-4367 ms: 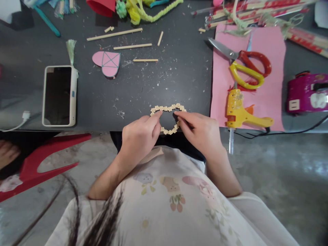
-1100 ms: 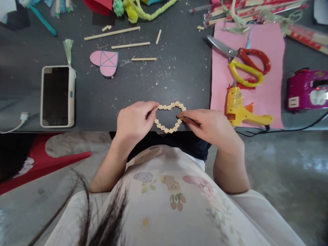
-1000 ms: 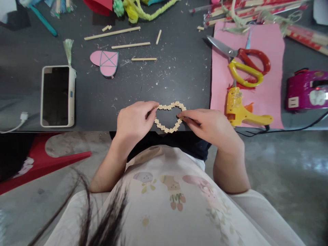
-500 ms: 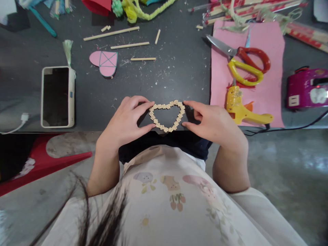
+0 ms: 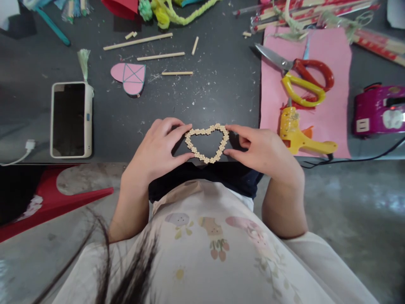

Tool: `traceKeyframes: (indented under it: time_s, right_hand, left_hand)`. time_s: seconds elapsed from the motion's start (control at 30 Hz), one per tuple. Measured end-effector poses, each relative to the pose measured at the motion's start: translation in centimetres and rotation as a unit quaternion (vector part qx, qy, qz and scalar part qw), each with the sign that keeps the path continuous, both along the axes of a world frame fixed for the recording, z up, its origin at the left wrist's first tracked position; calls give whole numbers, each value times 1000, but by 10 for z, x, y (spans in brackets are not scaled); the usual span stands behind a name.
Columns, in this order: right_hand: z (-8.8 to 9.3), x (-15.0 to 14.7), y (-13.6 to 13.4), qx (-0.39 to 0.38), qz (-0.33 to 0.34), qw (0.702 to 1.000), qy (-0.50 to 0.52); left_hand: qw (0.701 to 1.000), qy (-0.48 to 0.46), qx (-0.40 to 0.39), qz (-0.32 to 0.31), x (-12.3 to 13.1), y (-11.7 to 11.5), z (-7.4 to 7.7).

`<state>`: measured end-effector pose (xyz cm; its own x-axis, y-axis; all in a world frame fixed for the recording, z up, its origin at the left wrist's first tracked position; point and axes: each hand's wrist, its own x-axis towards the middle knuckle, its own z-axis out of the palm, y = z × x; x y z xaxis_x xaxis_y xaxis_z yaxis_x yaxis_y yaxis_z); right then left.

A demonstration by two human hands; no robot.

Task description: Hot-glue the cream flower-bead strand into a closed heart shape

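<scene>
A heart-shaped ring (image 5: 207, 160) made of small cream-coloured pieces lies at the table's near edge, its point towards me. My left hand (image 5: 158, 147) grips its left side, with the index fingertip at the upper lobe and the thumb lower down. On the opposite side, my right hand (image 5: 261, 147) pinches the ring the same way, thumb and index finger against its right edge. The dark table shows through the open middle. Beyond the ring lie cut wooden sticks (image 5: 177, 73) and a pink paper heart (image 5: 134, 76) with teal lines drawn on it.
On the right, scissors (image 5: 286, 65) and a yellow glue gun (image 5: 289, 126) rest on a pink sheet (image 5: 268, 93), beside a purple box (image 5: 376, 109) with a cord. A phone (image 5: 68, 120) lies left. Wrapped sticks (image 5: 291, 17) and yellow-green yarn (image 5: 186, 17) sit at the back.
The left thumb and fingertip have shifted very slightly right, closer against the heart ring. The right fingertips have edged slightly left onto it. Everything else looks the same.
</scene>
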<state>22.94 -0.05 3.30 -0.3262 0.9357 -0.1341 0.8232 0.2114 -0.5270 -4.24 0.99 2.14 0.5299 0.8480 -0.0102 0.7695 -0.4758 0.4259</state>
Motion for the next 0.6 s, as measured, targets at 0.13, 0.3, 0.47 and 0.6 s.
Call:
traceKeyframes:
  time_s: [0.13,0.3,0.47,0.6]
  right_hand:
    - [0,1,0,-2,-1,1000,2]
    - [0,0,0,-2,-2,1000,6]
    - [-1,0,-1,4,1,1000,8]
    - [-2,0,-1,4,-2,1000,5]
  left_hand:
    - [1000,-1,1,-17,0,-2,2]
    - [999,-16,20,-34,2,-4,0]
    - [998,-27,40,-40,4,-5,-2]
    - [998,-29,45,-42,4,-6,-1]
